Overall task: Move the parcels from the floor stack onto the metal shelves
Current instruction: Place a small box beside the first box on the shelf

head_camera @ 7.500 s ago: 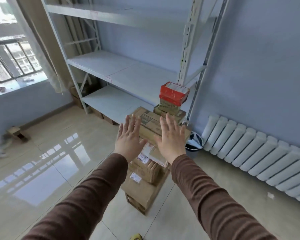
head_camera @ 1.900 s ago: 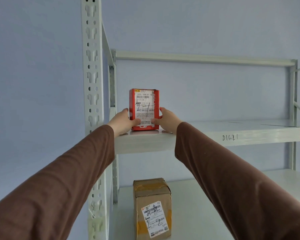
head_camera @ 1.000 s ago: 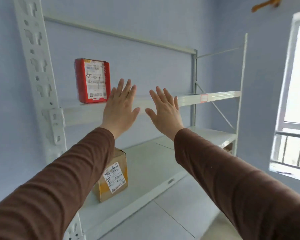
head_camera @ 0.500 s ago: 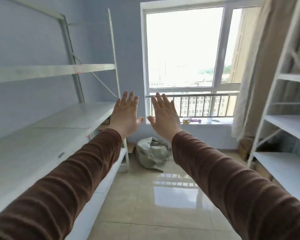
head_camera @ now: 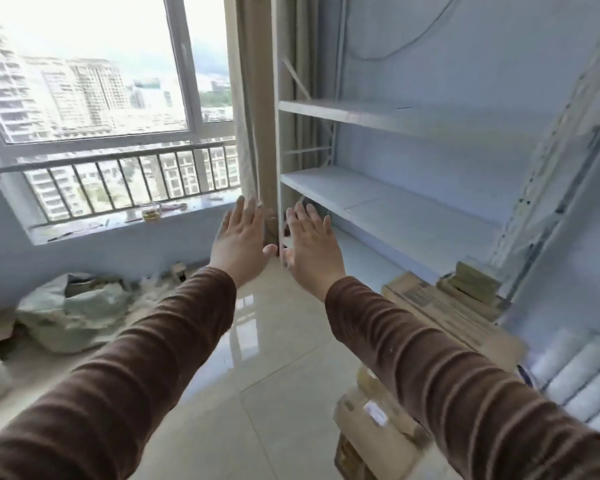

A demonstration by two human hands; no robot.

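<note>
- Both hands empty: left hand (head_camera: 240, 242) and right hand (head_camera: 313, 245) each have a spread grip, held level, left of the parcel stack.
- Parcel stack (head_camera: 440, 327) sits on the floor, below the shelves (head_camera: 388, 199).
- The cardboard looks stiff, likely light; take a parcel by opposite sides.

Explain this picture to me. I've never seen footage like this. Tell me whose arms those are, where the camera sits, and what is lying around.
There is no machine here. The camera is worn on a person's head and looks forward and down, so the arms in brown sleeves are the wearer's own. The left hand and right hand are open with fingers spread, holding nothing. Low on the right stands the floor stack of cardboard parcels. Behind it are white metal shelves, bare where visible. On the left are a window and a crumpled sack on the tiled floor.
</note>
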